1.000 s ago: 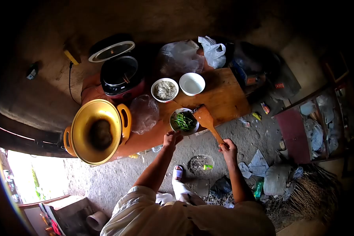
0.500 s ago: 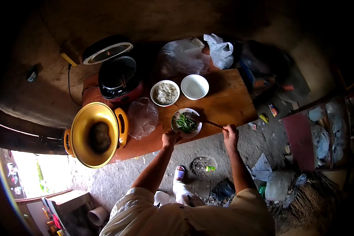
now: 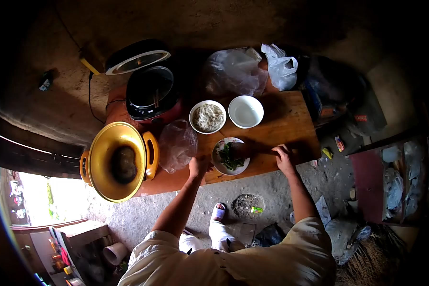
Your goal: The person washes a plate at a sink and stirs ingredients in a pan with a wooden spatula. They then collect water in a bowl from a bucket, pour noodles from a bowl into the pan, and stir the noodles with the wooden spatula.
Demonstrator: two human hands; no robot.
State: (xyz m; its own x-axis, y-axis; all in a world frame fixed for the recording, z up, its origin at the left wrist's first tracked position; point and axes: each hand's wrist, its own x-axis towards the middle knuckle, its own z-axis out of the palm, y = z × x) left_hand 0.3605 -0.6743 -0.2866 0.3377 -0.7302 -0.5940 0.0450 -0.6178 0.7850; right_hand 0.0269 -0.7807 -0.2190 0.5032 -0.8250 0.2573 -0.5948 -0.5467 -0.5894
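"So, where is the plate (image 3: 244, 167) of greens (image 3: 231, 161) sitting?"

"Beside the near edge of the table (image 3: 291, 128). Farther back, 2 bowls are standing: a bowl of pale strands (image 3: 208, 117) and a white bowl (image 3: 246, 112) nearer the right edge."

"And how are the 2 hands doing?"

"The right hand (image 3: 283, 156) is holding the spatula (image 3: 247, 149) by its handle end, fingers closing around it. The left hand (image 3: 197, 168) is hovering by the plate's left side; I'm not managing to tell how far its fingers are opening, or whether they are gripping the rim."

"What is mattering most here?"

"Steadiness, I'm thinking. With the plate lying so near the edge, a firm left hand is preventing sliding, while a low, light blade is keeping the leaves inside the rim."
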